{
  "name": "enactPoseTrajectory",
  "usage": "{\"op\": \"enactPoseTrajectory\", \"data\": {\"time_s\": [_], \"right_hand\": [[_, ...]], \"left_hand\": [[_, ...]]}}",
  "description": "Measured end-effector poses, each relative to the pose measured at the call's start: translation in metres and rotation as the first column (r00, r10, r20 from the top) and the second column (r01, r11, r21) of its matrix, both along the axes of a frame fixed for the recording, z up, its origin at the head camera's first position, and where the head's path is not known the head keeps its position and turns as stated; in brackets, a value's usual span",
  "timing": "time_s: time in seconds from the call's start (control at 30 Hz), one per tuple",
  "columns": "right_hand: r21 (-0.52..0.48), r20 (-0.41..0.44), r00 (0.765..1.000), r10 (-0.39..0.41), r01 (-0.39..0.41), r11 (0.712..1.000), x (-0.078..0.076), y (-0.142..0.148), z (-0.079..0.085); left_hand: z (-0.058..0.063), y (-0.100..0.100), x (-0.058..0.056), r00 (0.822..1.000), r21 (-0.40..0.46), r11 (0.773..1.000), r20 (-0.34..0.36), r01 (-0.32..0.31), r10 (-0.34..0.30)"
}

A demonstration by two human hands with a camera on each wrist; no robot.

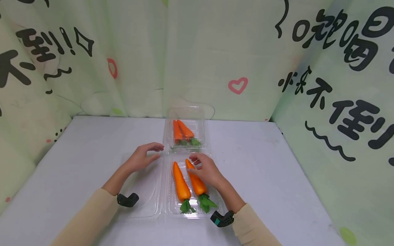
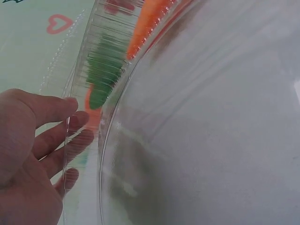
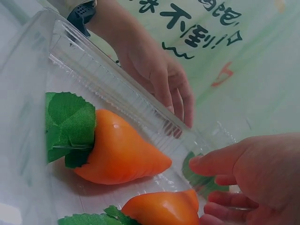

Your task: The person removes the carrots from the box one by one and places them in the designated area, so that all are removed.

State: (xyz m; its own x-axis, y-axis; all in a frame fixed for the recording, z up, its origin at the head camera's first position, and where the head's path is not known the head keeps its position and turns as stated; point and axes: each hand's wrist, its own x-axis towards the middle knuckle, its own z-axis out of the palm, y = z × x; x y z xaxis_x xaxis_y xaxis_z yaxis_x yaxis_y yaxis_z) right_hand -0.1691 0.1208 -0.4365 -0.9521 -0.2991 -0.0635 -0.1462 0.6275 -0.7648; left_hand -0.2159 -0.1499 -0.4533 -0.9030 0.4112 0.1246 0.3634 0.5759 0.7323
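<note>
An unlatched clear plastic box point(image 1: 168, 196) lies in the middle of the white table, with its clear lid point(image 1: 143, 206) folded out flat to the left. Inside are two orange toy carrots, a left carrot point(image 1: 181, 184) and a right carrot point(image 1: 198, 186), their green cloth leaves toward the person. My right hand point(image 1: 207, 169) hovers over the right carrot's tip, fingers loosely bent; the right wrist view shows nothing in its grasp. By the box's far left corner is my left hand point(image 1: 146, 157), thumb and fingers spread apart. Whether its fingertips touch the plastic edge point(image 2: 70, 140), I cannot tell.
Behind the near box stands a second clear box point(image 1: 203, 131) holding two more carrots point(image 1: 184, 130). A pale green curtain point(image 1: 197, 61) with black writing surrounds the table point(image 1: 252, 164) at the back and sides. Each wrist wears a black band point(image 1: 127, 200).
</note>
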Motion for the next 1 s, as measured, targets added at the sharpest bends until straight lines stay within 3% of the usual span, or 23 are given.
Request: {"op": "enactPoseTrajectory", "data": {"time_s": [0.63, 1.0], "right_hand": [[0.078, 0.111, 0.993, -0.034, 0.025, 0.997, -0.0001, -0.0060, -0.0016], [0.118, 0.158, 0.987, 0.031, -0.050, 0.992, -0.0009, -0.0064, -0.0047]], "left_hand": [[-0.0001, 0.0050, -0.0012, 0.999, -0.038, 0.999, 0.034, -0.019, 0.020], [-0.0016, 0.0054, -0.0016, 0.999, -0.031, 0.999, 0.034, -0.020, 0.021]]}}
